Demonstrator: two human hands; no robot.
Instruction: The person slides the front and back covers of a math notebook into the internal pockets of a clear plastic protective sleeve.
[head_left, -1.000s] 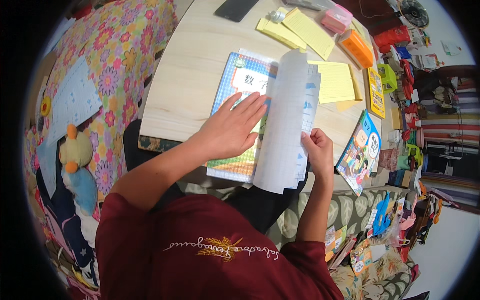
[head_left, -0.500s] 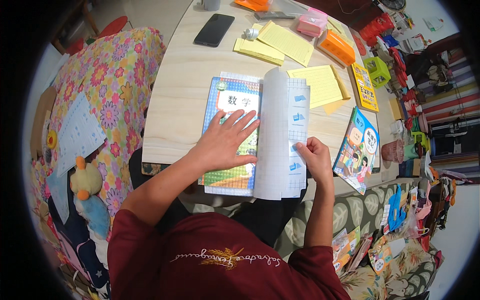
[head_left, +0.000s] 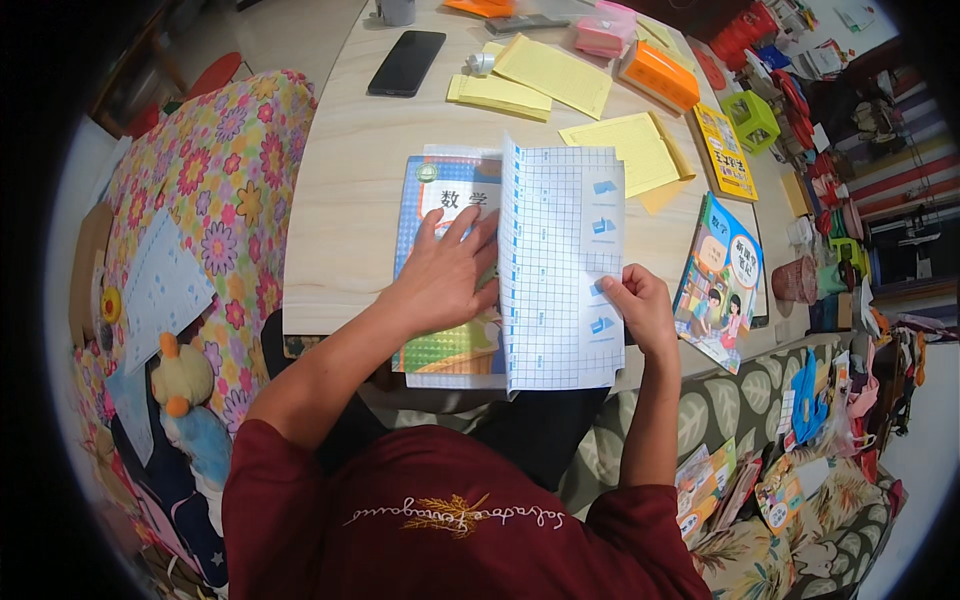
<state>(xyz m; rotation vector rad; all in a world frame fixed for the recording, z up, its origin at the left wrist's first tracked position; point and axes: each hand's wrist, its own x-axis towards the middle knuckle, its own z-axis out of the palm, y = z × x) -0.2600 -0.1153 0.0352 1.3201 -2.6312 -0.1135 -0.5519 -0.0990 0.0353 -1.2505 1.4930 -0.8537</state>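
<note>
A textbook with a blue, white and green cover (head_left: 415, 225) lies near the table's front edge, with clear film showing past its top and bottom edges. Over its right part is a white backing sheet (head_left: 555, 270) printed with a blue grid and small pictures, creased upright along its left side. My left hand (head_left: 450, 270) rests on the cover, fingers spread, the tips close to that crease. At the sheet's right edge, my right hand (head_left: 642, 308) pinches it between thumb and fingers. What lies beneath the sheet is hidden.
Beyond the book are yellow notepads (head_left: 555, 75), a black phone (head_left: 407, 63) and an orange box (head_left: 660, 77). To the right lie a blue-covered book (head_left: 718, 285) and a yellow book (head_left: 724, 150). A flowered cloth (head_left: 215, 190) covers the surface on the left.
The backing sheet was curled over in a pale roll; now it is spread flatter to the right, its grid showing. My left hand has shifted slightly; my right hand keeps its pinch.
</note>
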